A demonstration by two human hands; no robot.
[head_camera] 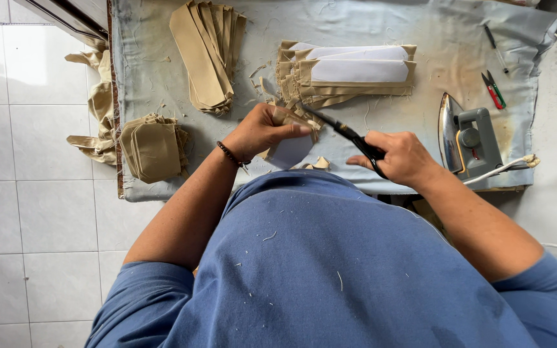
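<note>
Tan cloth fills most of the padded worktable (162, 45), whose pale grey cover is scorched brown toward the right. The left hand (262, 129) pinches a small tan fabric piece (291, 147) with a white backing, fingers curled closed around its upper edge, just above the near edge of the table. The right hand (401, 158) grips the black handles of a pair of scissors (343, 132), fingers wrapped tight; the blades point left and far, reaching the fabric piece at the left hand's fingertips. Whether the blades are parted or closed I cannot tell. Small tan offcuts (320, 163) lie just beside the held piece, near the table edge.

Farther off, a fanned stack of long tan strips (209, 55) sits left of centre, and a stack of strips with white facing (349, 74) lies to its right, just beyond the scissors. A pile of smaller shaped tan pieces (153, 149) rests at the near left corner, with loose tan scraps (95, 103) hanging over the left table edge. A grey iron (469, 138) lies on the right side, well apart from the right hand. Red-and-green thread snips (492, 89) and a pen (496, 42) lie at the far right.
</note>
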